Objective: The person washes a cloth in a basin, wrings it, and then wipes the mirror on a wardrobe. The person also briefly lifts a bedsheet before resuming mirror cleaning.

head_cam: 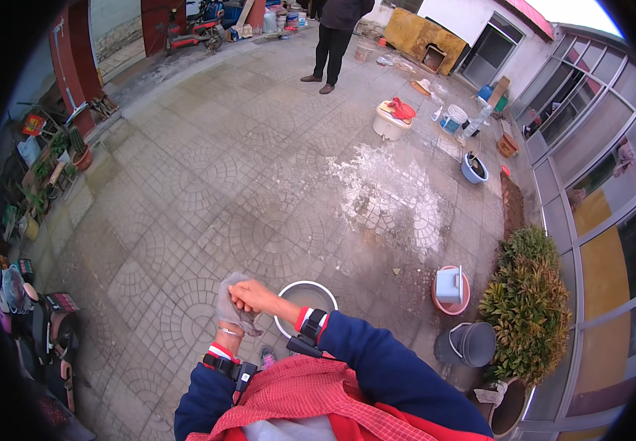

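Note:
A thin greyish cloth (230, 303) covers most of my left hand (225, 324), whose fingers are hidden by it. My right hand (252, 295) crosses over from the right and is shut on the cloth's edge. One end of the cloth dangles below my right hand. Just right of the hands, a white-rimmed basin (313, 292) of cloudy water stands on the paving, partly hidden by my right forearm. Below the basin, a grey and pink shoe (267, 355) shows past a red checked garment (296, 386).
At right are a pink basin (464, 300) holding a pale blue tub (449, 285), a dark bucket (466, 344) and a shrub (527, 303). An electric scooter (59, 331) stands at left. Farther off are a white-stained patch (389, 193), a lidded tub (391, 124) and a standing person (334, 44).

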`<state>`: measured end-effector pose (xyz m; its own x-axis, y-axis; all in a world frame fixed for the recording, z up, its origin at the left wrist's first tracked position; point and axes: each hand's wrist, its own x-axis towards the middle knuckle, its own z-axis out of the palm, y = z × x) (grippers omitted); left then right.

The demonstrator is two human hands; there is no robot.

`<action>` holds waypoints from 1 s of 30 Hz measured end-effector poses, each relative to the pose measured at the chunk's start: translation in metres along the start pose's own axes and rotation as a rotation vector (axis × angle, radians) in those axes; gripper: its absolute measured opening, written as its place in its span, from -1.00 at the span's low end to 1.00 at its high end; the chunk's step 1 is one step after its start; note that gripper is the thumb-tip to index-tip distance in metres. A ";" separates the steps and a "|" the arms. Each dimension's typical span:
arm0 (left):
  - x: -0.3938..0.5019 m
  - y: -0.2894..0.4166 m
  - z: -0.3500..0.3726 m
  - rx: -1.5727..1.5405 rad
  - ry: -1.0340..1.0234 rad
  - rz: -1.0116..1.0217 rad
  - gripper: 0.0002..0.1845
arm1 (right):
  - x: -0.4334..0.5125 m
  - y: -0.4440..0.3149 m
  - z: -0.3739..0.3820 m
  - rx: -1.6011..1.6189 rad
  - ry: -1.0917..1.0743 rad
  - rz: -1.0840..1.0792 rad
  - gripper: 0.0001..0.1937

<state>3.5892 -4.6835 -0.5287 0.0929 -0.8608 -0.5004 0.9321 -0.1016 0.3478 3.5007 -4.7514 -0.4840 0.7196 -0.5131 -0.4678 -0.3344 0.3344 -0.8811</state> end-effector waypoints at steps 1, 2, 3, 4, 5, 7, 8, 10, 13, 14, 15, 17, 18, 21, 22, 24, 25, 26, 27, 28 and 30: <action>0.000 0.000 0.002 -0.008 0.023 -0.007 -0.53 | 0.001 0.000 -0.001 0.003 -0.010 0.021 -0.61; -0.001 0.000 0.004 -0.004 0.033 0.008 -0.53 | 0.001 0.000 -0.001 -0.007 -0.006 0.010 -0.61; -0.001 0.000 0.006 -0.001 0.021 0.026 -0.53 | 0.001 0.000 -0.002 -0.018 -0.001 0.023 -0.61; -0.001 0.000 0.008 0.017 -0.008 0.028 -0.53 | 0.001 -0.001 -0.003 -0.013 0.014 0.032 -0.61; -0.001 0.002 0.010 0.029 -0.011 0.023 -0.53 | 0.000 -0.001 -0.004 -0.014 0.010 0.027 -0.61; -0.001 0.003 0.014 0.066 0.002 0.003 -0.54 | -0.001 -0.002 -0.005 -0.006 0.002 0.019 -0.62; -0.001 0.003 0.015 0.067 -0.043 0.004 -0.54 | -0.002 -0.003 -0.006 -0.010 0.012 0.002 -0.62; -0.002 0.003 0.018 0.072 -0.009 0.017 -0.54 | -0.004 -0.005 -0.007 -0.008 0.029 -0.012 -0.62; -0.001 0.002 0.020 0.043 -0.015 0.012 -0.54 | -0.007 -0.008 -0.010 0.006 -0.008 -0.023 -0.63; 0.000 0.001 0.020 0.037 -0.025 0.016 -0.55 | -0.007 -0.009 -0.011 -0.009 0.021 -0.025 -0.63; 0.000 0.000 0.020 0.026 -0.020 0.021 -0.55 | -0.008 -0.009 -0.011 -0.010 0.022 -0.030 -0.63; 0.002 0.000 0.019 0.028 -0.017 0.027 -0.56 | -0.007 -0.008 -0.012 -0.007 0.024 -0.038 -0.63; 0.003 0.001 0.018 0.041 -0.018 0.029 -0.55 | -0.007 -0.007 -0.012 -0.003 0.023 -0.041 -0.63; 0.004 0.000 0.015 0.035 -0.037 0.033 -0.54 | -0.003 -0.004 -0.011 -0.007 0.024 -0.039 -0.61; 0.004 0.000 0.015 0.025 -0.022 0.039 -0.54 | -0.002 -0.003 -0.011 -0.003 0.023 -0.056 -0.61; 0.002 0.000 0.016 -0.014 -0.073 0.029 -0.54 | 0.001 -0.002 -0.012 -0.006 0.013 -0.043 -0.60; 0.000 0.001 0.018 -0.037 -0.081 0.032 -0.53 | 0.001 -0.002 -0.012 -0.002 -0.016 -0.026 -0.60; -0.001 0.002 0.020 -0.049 -0.103 -0.005 -0.53 | 0.002 -0.003 -0.013 -0.023 -0.007 -0.030 -0.60; -0.005 0.003 0.022 -0.069 -0.085 -0.017 -0.53 | 0.000 -0.003 -0.012 -0.038 -0.036 -0.015 -0.61; -0.008 0.003 0.024 -0.091 -0.037 -0.031 -0.51 | -0.001 -0.005 -0.012 -0.045 -0.039 -0.006 -0.60; -0.012 0.004 0.029 -0.035 -0.045 0.030 -0.51 | -0.005 -0.008 -0.014 -0.067 -0.030 -0.030 -0.60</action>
<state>3.5815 -4.6878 -0.4980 0.1062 -0.8848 -0.4537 0.9408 -0.0582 0.3338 3.4916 -4.7625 -0.4759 0.7472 -0.4982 -0.4399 -0.3519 0.2649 -0.8978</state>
